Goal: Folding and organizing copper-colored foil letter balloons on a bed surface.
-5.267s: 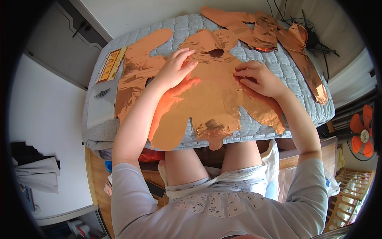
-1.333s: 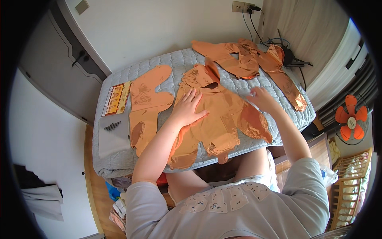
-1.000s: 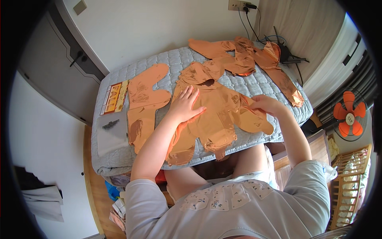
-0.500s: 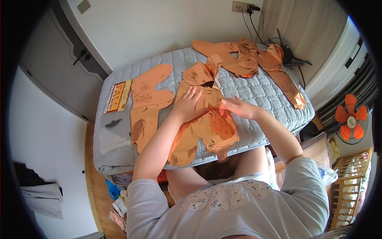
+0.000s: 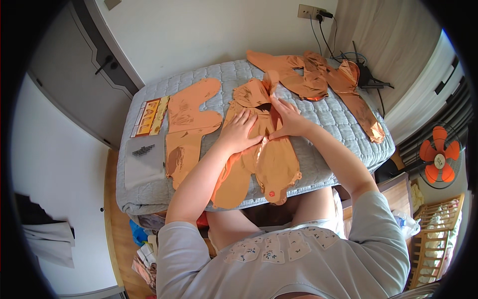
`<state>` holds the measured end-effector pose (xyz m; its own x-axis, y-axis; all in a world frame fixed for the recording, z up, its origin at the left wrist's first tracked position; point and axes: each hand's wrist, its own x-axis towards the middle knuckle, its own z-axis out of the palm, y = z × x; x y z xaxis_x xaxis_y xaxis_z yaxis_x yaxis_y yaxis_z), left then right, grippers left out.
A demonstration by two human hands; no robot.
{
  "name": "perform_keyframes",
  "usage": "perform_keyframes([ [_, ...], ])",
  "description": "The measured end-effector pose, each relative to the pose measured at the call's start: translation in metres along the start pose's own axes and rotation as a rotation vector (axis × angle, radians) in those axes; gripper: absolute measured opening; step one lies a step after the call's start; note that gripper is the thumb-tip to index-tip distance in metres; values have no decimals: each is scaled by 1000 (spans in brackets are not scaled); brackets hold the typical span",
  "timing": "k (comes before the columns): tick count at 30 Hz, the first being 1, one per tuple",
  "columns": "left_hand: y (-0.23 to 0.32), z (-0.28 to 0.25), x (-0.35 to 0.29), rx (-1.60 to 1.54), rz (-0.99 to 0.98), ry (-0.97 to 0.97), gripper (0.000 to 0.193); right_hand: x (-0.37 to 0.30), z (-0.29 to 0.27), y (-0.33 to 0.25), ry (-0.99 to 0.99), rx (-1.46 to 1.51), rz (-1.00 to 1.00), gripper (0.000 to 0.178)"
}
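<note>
A flat, shiny copper-coloured foil balloon [image 5: 271, 162] lies folded lengthwise on a grey quilted bed [image 5: 338, 129] in front of me. My left hand [image 5: 240, 130] presses flat on its left part, fingers spread. My right hand [image 5: 288, 119] rests flat on the folded-over right part, just beside the left hand. Neither hand grips anything. A second flat foil balloon [image 5: 188, 127] lies to the left. Several more foil balloons [image 5: 311, 77] are piled at the bed's far right.
A printed orange and yellow card [image 5: 150, 116] and a grey plastic packet [image 5: 144, 159] lie at the bed's left edge. A door [image 5: 84, 74] is at far left, a wall socket with cables [image 5: 311, 11] behind the bed, an orange fan [image 5: 439, 156] at right.
My right hand has folded the balloon's right side over toward the middle, so the balloon is narrower. My left hand has stayed pressed on it.
</note>
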<state>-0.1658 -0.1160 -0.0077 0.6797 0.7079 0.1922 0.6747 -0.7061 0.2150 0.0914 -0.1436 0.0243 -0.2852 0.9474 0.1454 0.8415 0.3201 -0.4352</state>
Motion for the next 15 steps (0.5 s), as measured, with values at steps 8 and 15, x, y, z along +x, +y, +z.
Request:
perform_keyframes([
  [8,-2,0,-2,35,4,-5,85,19,-15,-14,-240,-295,-101,123],
  [15,4,-4,3,-1,-7,-14,84,12,-5,15,-92,174,-138,75],
])
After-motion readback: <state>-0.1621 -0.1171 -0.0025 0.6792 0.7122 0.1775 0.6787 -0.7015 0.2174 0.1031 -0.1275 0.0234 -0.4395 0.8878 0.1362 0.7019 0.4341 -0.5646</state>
